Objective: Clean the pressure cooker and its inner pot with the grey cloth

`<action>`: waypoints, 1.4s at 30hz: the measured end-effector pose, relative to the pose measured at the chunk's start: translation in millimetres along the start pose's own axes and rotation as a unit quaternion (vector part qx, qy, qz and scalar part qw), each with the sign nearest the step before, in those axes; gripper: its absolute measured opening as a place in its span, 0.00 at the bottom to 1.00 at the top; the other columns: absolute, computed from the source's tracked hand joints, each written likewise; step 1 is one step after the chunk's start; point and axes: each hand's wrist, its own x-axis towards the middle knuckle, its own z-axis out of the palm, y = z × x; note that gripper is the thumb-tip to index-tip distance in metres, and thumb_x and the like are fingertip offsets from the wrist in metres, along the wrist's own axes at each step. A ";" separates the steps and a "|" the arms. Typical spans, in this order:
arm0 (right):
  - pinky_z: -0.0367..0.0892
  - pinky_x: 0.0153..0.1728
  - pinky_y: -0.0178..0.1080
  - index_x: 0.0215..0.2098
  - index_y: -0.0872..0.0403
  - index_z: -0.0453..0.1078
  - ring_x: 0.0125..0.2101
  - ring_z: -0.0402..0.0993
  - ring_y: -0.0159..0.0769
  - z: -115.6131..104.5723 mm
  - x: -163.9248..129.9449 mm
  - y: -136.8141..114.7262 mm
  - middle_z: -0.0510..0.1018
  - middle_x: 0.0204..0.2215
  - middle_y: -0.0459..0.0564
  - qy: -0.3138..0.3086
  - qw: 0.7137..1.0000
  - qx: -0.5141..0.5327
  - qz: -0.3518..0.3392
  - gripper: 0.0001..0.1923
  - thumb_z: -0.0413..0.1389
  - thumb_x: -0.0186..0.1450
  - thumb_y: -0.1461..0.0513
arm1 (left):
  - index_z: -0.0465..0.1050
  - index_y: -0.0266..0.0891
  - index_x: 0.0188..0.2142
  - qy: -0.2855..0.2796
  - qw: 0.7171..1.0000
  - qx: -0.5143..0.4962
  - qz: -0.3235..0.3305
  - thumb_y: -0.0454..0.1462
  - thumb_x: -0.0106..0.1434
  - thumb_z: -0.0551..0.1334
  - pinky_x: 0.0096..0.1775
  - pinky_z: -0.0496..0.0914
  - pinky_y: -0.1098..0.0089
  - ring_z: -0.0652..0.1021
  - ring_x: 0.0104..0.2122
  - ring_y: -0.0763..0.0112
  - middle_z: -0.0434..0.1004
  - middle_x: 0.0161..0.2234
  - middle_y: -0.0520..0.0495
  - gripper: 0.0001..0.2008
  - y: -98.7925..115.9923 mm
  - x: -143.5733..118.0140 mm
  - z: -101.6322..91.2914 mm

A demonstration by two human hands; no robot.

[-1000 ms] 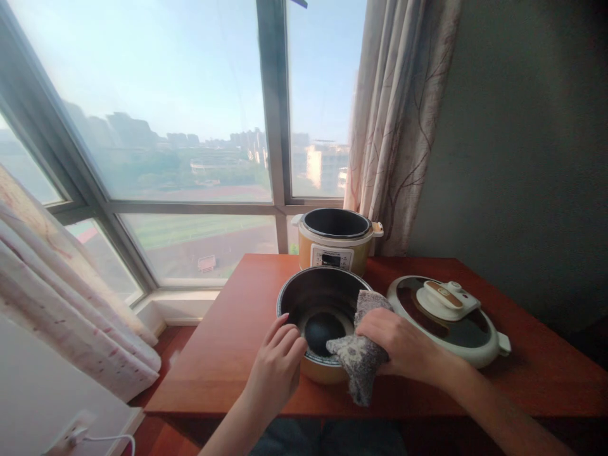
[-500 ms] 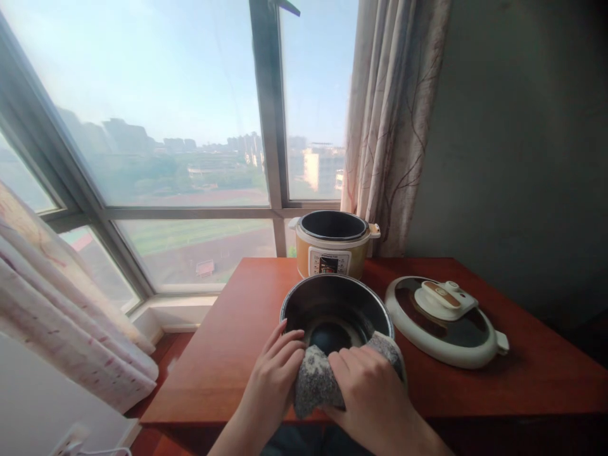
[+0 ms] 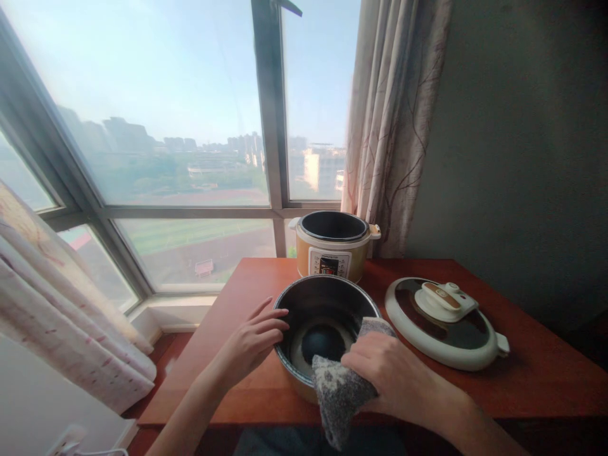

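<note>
Reddish wooden surface [image 3: 228, 354] pushed up against a big window, hazy city view outside, so the whole setup is pretty backlit.

Nearest the camera, the right hand [image 3: 384, 373] is clamped around a grey speckled cloth [image 3: 337, 396], pressing it over the near rim of the metal inner pot [image 3: 323, 316]. Part of the cloth hangs down the outside of the pot, past the near edge of the surface, and a corner pokes up inside by the right wall. The left hand [image 3: 249, 339] sits on the pot's left side, fingers spread fairly wide and lying against the rim, steadying it rather than gripping anything.

The pot itself stands upright near the middle of the surface, dark inside with a round bump in the bottom.

Just right of it, apart from the pot, the cooker lid [image 3: 444, 323] lies flat with its white handle facing up.

Further back, just behind the pot, is the yellow cooker body [image 3: 332, 250], open on top, control panel facing the camera. Behind that on the right a patterned curtain [image 3: 394, 126] hangs beside a dark wall.
</note>
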 end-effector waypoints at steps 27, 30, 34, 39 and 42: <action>0.53 0.33 0.41 0.34 0.52 0.69 0.31 0.71 0.40 45.1 14.1 -47.7 0.77 0.31 0.48 0.157 0.981 -0.031 0.107 0.23 0.66 0.56 0.45 | 0.74 0.41 0.44 0.050 0.998 0.046 -0.015 0.30 0.65 0.53 0.65 0.60 0.55 0.78 0.51 0.64 0.82 0.41 0.46 0.14 60.2 15.5 24.9; 0.53 0.32 0.40 0.34 0.52 0.69 0.32 0.72 0.40 34.2 17.5 -40.1 0.77 0.31 0.47 0.103 0.990 -0.028 0.087 0.21 0.67 0.56 0.47 | 0.75 0.41 0.44 -0.001 0.999 0.038 0.003 0.28 0.64 0.53 0.66 0.58 0.58 0.76 0.54 0.65 0.82 0.44 0.46 0.15 46.3 15.8 16.3; 0.54 0.33 0.39 0.36 0.51 0.69 0.34 0.73 0.39 17.5 13.9 -14.8 0.78 0.33 0.45 0.036 0.999 0.006 0.030 0.22 0.65 0.56 0.44 | 0.74 0.41 0.44 -0.033 0.999 0.014 0.025 0.28 0.65 0.53 0.67 0.56 0.60 0.74 0.57 0.67 0.81 0.47 0.46 0.14 21.3 13.3 7.4; 0.54 0.35 0.38 0.35 0.52 0.70 0.35 0.73 0.38 9.8 7.4 13.1 0.79 0.34 0.46 0.017 1.000 0.021 -0.006 0.21 0.64 0.58 0.44 | 0.73 0.41 0.48 -0.026 0.998 0.024 0.045 0.29 0.66 0.56 0.64 0.61 0.59 0.70 0.61 0.63 0.79 0.52 0.45 0.14 -15.0 12.1 7.1; 0.53 0.36 0.39 0.36 0.52 0.71 0.36 0.73 0.39 13.7 7.8 14.6 0.78 0.34 0.46 0.041 0.999 0.014 0.009 0.21 0.63 0.59 0.45 | 0.74 0.43 0.50 0.000 0.999 0.039 0.019 0.29 0.67 0.56 0.62 0.64 0.58 0.69 0.61 0.62 0.78 0.53 0.45 0.16 -25.7 12.1 14.8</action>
